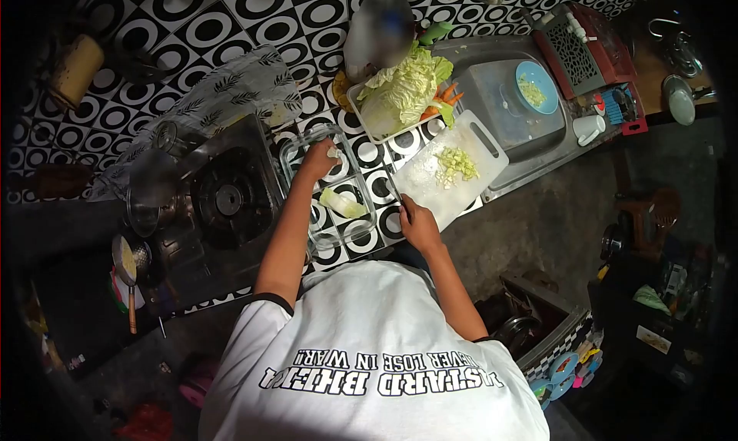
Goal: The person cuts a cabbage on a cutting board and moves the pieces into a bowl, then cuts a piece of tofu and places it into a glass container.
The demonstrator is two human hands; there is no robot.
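Observation:
My left hand (320, 161) is over the far end of a clear glass dish (372, 210), its fingers closed around a small whitish piece (332, 153), probably cabbage. A pale green cabbage leaf piece (342, 203) lies in the dish nearer to me. My right hand (421, 227) grips a knife (403, 202) by its dark handle, at the left edge of a white cutting board (419, 176). The thin blade points away from me and is hard to make out. Chopped cabbage (457, 167) sits in a loose heap on the board.
Beyond the board, a container (377, 134) holds a napa cabbage (403, 91) and carrots (446, 97). A blue plate (549, 95) with chopped pieces rests by the sink (503, 49) at right. To my left stands a black gas stove (228, 199). A red dish rack (596, 45) is far right.

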